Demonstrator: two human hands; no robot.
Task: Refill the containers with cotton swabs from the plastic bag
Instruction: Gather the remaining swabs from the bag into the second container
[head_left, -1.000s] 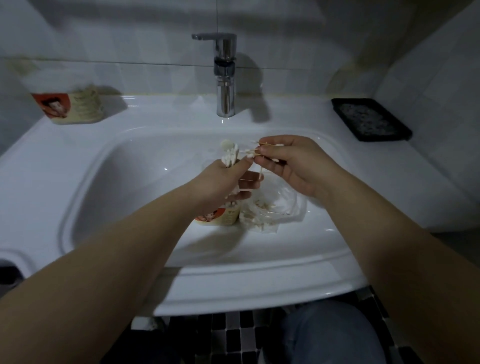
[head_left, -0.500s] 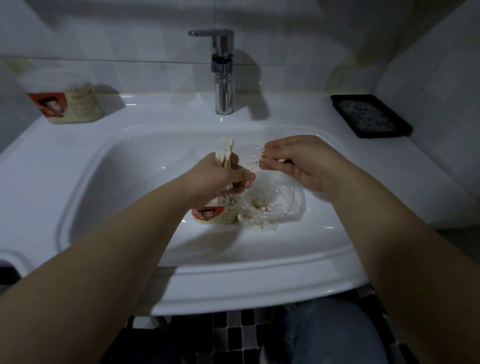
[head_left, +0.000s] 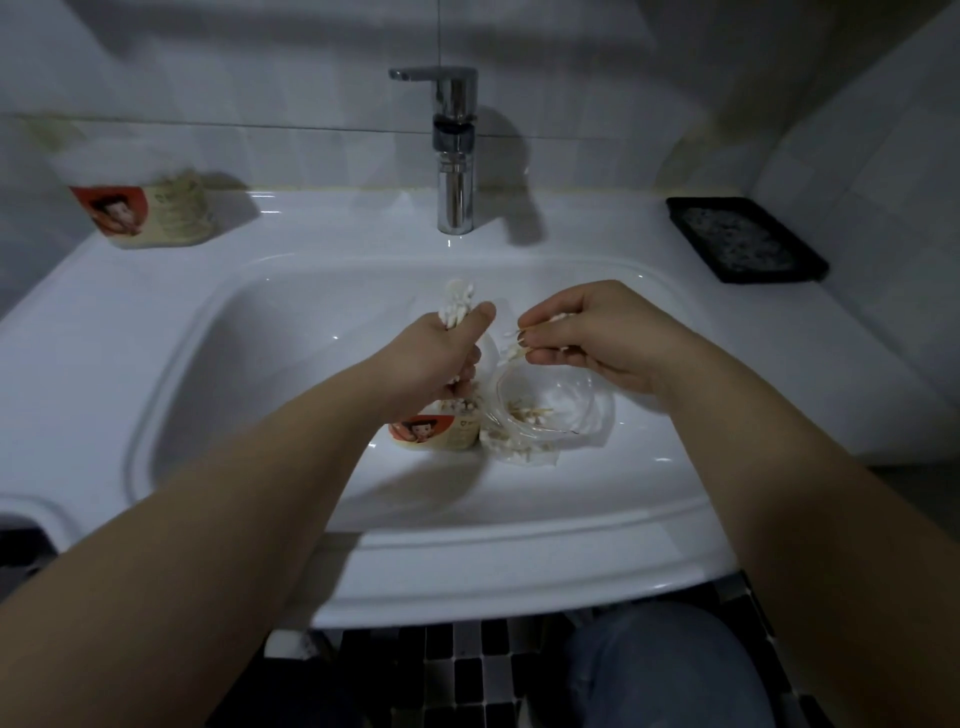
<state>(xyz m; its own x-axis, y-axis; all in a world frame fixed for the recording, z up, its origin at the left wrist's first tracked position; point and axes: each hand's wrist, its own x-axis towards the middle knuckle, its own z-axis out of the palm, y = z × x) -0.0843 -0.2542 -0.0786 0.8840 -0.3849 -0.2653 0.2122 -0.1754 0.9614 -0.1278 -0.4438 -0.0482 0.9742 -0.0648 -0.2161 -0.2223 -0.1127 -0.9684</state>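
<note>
L hand (head_left: 436, 353) fists swab bundle (head_left: 457, 306) upright — R hand (head_left: 597, 338) pinches few.

The left hand (head_left: 434, 358) is covering the top of the near container (head_left: 441, 435) and the stems of the swabs (head_left: 457, 301) in its fist; the far container (head_left: 150, 213) is blurring into the wall at its top; the bag (head_left: 587, 415) is holding bits too small to count

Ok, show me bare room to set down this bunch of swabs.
Free: floor of the sink left of the labelled container; rim ledge between tap and black tray. Crowded: sink middle, container beside plastic bag.
</note>
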